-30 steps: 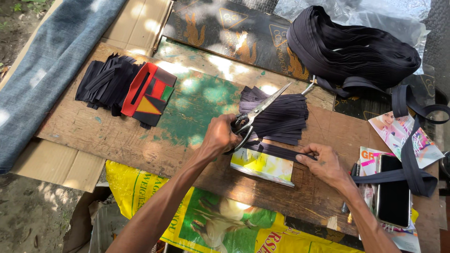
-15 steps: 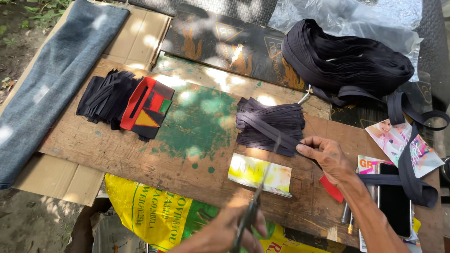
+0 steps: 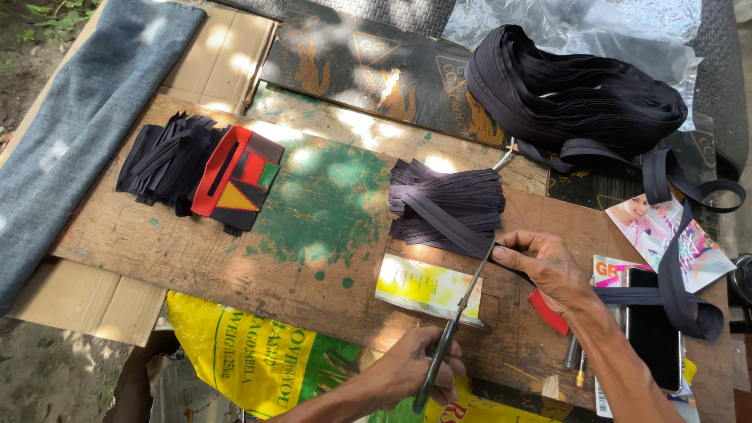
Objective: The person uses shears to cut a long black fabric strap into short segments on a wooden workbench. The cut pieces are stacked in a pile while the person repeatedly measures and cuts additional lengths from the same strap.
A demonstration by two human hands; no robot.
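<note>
**Scissors meet strap at the edge of the plank**

Left hand point(image 3: 411, 372) is wrapped tight round the handles of the scissors point(image 3: 453, 329), long slim metal blades pointing up and away across the wooden board point(image 3: 235, 258). Blade tips sit right at the black strap point(image 3: 509, 262), close to the fingers of the right hand point(image 3: 548, 270). That right hand pinches the flat woven strap between thumb and fingers, holding it taut above the board; the strap runs on past the wrist to the right, looping back up toward the big coiled bundle of strap point(image 3: 572, 98) at top right.

Just beyond the blades lies a neat stack of cut strips point(image 3: 446, 207), dark and ribbed. A glossy yellow card point(image 3: 427, 290) lies flat beneath the scissors. The board is rough, weathered, smeared with green paint. Far left, a second heap of cut pieces point(image 3: 160, 160) touches a red pouch point(image 3: 235, 180) with coloured triangles. A dark phone point(image 3: 650, 329) rests by the right forearm.
</note>
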